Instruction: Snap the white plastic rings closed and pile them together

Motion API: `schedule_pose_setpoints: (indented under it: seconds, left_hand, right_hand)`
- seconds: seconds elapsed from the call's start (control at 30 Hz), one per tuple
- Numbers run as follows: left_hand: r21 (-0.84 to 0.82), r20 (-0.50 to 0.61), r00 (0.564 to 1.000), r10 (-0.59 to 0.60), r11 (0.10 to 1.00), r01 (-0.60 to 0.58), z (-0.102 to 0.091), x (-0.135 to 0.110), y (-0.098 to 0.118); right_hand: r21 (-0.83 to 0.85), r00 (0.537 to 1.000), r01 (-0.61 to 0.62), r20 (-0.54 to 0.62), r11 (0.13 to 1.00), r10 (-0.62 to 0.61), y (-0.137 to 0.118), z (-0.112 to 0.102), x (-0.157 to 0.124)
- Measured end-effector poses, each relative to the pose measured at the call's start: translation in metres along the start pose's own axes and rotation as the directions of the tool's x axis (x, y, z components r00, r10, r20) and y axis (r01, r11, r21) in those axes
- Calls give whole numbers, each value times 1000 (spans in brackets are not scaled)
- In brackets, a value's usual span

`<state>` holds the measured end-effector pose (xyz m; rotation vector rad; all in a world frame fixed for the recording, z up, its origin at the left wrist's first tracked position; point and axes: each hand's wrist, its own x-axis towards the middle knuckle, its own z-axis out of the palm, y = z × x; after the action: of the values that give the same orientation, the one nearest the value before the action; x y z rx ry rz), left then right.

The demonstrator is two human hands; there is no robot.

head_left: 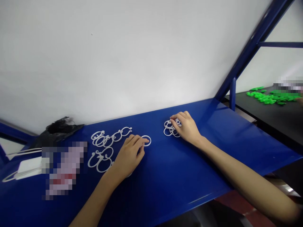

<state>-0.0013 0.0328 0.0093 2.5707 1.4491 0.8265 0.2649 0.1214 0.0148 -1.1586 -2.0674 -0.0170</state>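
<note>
At centre frame my left hand [130, 153] pinches a white ring [150, 140] by its left edge, while right of centre my right hand [187, 126] curls over clustered white rings [168, 127], its hold unclear.

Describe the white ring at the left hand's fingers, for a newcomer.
On the blue table, find the left hand. The white ring is at its fingers. It lies between the left-side rings and the ring cluster by the right hand, overlapping neither.
</note>
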Motion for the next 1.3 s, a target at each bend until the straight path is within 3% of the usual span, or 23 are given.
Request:
schedule_pose_setpoints:
  seconds: [0.1,0.17,0.27,0.4,0.77,0.93,1.07,1.2,1.3]
  left_hand:
    - [-81,-46,999,-5,997,1,0,1,3]
    - [-126,-56,998,9,992,-16,1,1,5]
    - [-199,-69,997,27,979,-41,2,1,11]
    - [-260,-73,997,9,965,-27,2,-1,18]
    - [-180,-160,982,100,975,-128,3,-2,21]
    - [-152,-196,972,129,975,-160,6,-3,19]
    - [-86,-207,967,149,982,-169,7,-5,18]
    - [-47,-166,978,126,990,-135,6,-4,15]
    - [64,-107,994,10,998,-3,6,-2,5]
  right_hand:
    - [131,985,143,78,981,-154,-20,-5,-7]
    - [254,948,214,179,943,-263,-33,-5,-14]
    - [381,900,185,305,906,-312,-47,-1,-23]
    - [416,881,108,380,903,-281,-53,4,-28]
    - [525,889,25,377,851,-259,-55,4,-32]
    - [589,864,-12,413,808,-288,-60,-1,-33]
    - [605,841,36,411,795,-352,-63,-4,-35]
    - [591,828,79,410,803,-383,-62,-3,-35]
    - [534,857,111,375,838,-352,-55,1,-30]
